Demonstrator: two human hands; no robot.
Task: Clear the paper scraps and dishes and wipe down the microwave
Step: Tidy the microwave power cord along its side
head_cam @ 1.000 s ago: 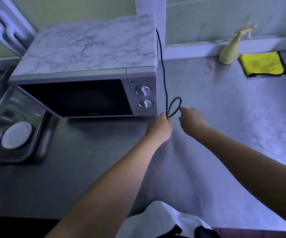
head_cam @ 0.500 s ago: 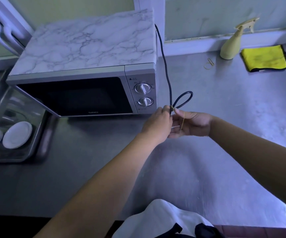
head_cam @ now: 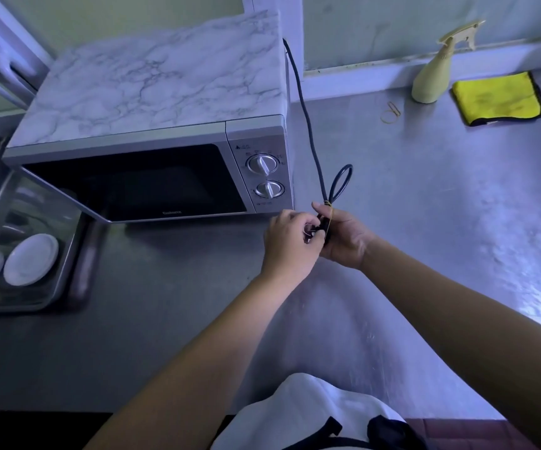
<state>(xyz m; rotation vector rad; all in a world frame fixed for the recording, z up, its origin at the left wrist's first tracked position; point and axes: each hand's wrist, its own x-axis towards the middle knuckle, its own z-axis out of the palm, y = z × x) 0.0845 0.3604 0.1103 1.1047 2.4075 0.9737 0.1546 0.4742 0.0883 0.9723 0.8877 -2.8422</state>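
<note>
Nearest you, both hands meet over the steel counter [head_cam: 425, 241]. Your right hand [head_cam: 347, 237] is wrapped round the folded black cord [head_cam: 308, 131], thumb up along it. Your left hand [head_cam: 290, 241] has its fingers curled in a pinch on the same bundle. Whether they also hold the thin rubber band [head_cam: 329, 219] stretched across your right thumb, I cannot tell.

Just above your fingertips a loop of the cord [head_cam: 340, 183] stands free. The band looks taut. If your pinch slips, it is likely to snap off, and the fold would then spring open.

The microwave [head_cam: 152, 125] sits just left of your left knuckles, door closed. The cord rises from your fingers to its rear corner, so a hard tug there could drag or turn the oven.

The dishes [head_cam: 30, 259] are well to the left of your hands, in a steel tray [head_cam: 68, 277] beside the microwave.

Far beyond your right fingers, near the wall, are some loose bands [head_cam: 391, 112], a spray bottle [head_cam: 431, 76] and a yellow cloth [head_cam: 498, 99]. Wiping looks not yet begun. No paper scraps show.
</note>
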